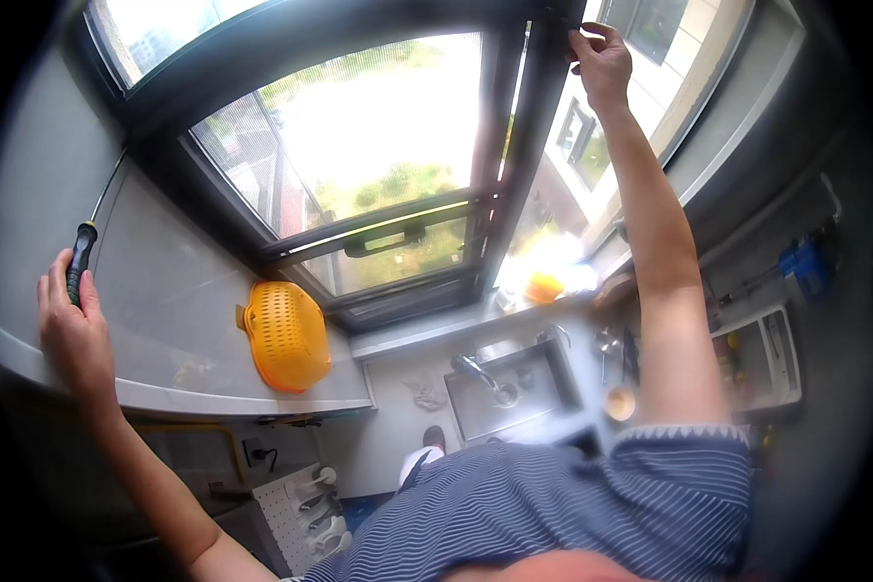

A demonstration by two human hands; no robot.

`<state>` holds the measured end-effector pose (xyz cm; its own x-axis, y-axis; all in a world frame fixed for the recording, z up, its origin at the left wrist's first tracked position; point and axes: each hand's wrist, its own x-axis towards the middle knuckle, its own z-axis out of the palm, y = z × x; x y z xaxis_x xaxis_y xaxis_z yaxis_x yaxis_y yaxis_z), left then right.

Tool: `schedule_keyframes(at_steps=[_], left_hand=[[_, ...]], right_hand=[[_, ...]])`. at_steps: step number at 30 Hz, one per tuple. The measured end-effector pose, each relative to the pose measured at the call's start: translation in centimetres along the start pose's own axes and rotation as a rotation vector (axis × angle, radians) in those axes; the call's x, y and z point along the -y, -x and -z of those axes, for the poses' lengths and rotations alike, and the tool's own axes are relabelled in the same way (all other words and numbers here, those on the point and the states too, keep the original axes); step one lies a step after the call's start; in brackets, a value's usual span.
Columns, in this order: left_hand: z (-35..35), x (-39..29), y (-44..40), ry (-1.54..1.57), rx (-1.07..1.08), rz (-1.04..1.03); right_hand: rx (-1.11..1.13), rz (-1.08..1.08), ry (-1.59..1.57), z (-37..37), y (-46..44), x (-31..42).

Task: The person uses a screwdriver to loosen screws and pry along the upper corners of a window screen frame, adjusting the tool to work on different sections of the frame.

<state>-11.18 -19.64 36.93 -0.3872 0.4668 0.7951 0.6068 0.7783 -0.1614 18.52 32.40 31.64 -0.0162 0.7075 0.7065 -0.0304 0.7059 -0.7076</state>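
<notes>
Head view | I see the screwdriver (83,242) left of the window frame (209,199), left hand (72,325) wrapped round its handle | shaft slants up toward the frame's left side | right hand (604,73), farther off, at its right edge, fingers bent; gripping, I can't tell

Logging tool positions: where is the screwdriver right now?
In the head view, the screwdriver is far left, in the left hand, tip near the window frame.

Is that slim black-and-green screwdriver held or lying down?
Held: the left hand grips the screwdriver around its handle, pointing it toward the dark window frame.
</notes>
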Motion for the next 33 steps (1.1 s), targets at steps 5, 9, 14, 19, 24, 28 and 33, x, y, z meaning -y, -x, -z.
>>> schedule_keyframes(at_steps=[5,9,14,19,24,28,33], left_hand=[[-0.2,0.0,-0.1,-0.011,0.002,0.002],[-0.2,0.1,0.0,-0.017,0.0,-0.001],[-0.1,0.1,0.0,-0.017,0.005,0.008],[-0.5,0.6,0.0,-0.019,-0.002,0.003],[-0.7,1.1,0.1,-0.032,-0.005,-0.018],[-0.8,1.4,0.2,-0.055,0.001,-0.04],[-0.7,1.4,0.3,-0.044,0.0,-0.027]], right_hand=[[-0.007,0.211,0.371,-0.7,-1.6,0.3],[-0.035,0.389,0.507,-0.8,-1.9,1.2],[0.058,0.425,0.671,-0.5,-2.5,1.9],[0.122,0.491,0.894,-0.5,-3.0,2.7],[0.246,0.542,0.979,0.0,-3.7,4.0],[0.261,0.469,0.844,0.3,-3.7,4.0],[0.229,0.621,0.792,0.7,-4.0,2.9]])
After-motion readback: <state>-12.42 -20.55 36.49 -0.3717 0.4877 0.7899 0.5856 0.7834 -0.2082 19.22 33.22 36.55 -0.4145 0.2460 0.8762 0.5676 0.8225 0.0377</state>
